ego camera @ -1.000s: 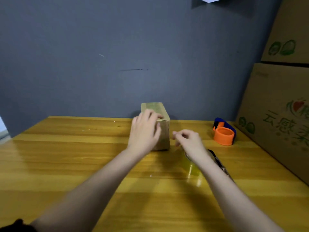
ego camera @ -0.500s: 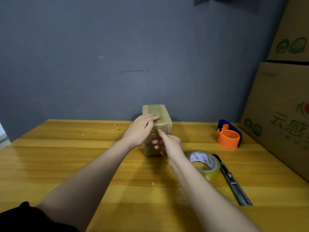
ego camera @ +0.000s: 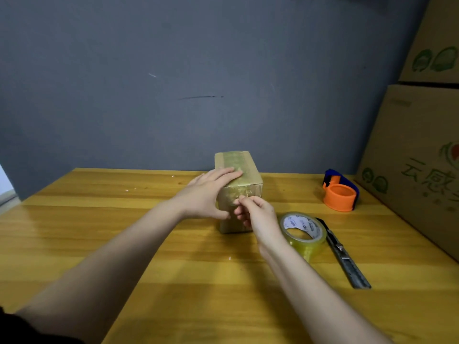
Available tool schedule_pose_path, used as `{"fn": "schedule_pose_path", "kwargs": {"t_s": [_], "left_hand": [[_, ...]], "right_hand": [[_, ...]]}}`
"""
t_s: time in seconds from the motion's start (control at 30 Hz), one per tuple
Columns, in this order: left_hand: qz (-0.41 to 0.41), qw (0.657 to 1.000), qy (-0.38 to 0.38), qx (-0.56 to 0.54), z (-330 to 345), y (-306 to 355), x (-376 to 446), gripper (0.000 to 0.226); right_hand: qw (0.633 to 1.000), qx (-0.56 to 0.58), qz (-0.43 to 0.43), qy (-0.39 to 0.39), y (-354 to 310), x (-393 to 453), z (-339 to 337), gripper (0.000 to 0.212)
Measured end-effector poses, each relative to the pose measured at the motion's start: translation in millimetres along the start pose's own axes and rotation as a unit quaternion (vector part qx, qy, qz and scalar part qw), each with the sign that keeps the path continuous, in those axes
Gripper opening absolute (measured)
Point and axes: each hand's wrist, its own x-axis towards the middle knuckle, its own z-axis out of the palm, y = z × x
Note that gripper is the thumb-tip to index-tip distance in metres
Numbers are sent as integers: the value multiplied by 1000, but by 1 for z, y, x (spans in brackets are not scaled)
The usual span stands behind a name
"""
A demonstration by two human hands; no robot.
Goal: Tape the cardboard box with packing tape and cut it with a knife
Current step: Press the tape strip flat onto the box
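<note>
A small cardboard box (ego camera: 244, 170) stands on the wooden table (ego camera: 99, 232), with a strip of glossy tape running along its top and down its near face. My left hand (ego camera: 208, 194) grips the box's near left corner, fingers flat on top and thumb on the front. My right hand (ego camera: 255, 214) is at the near face with fingertips pinched together against the tape there. Just right of my right wrist lies a roll of clear packing tape (ego camera: 304, 232). A grey utility knife (ego camera: 344, 256) lies beside the roll, touched by neither hand.
An orange and blue tape dispenser (ego camera: 340, 192) sits at the back right of the table. Two large printed cartons (ego camera: 419, 155) are stacked along the right edge. A grey wall stands close behind the table.
My right hand left the tape roll on the table and moved left to the box's near face. My left hand shifted from the top down onto the near left corner.
</note>
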Motion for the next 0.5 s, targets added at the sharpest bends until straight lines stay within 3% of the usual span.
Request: {"fn": "schedule_pose_path", "kwargs": {"t_s": [0.13,0.5], "left_hand": [[11,998,64,24,6,6,-1,89],[7,997,71,33,4,15,2,83]], "right_hand": [[999,-6,-42,3,0,-5,-2,19],[994,-1,-102,46,9,-8,0,21]]}}
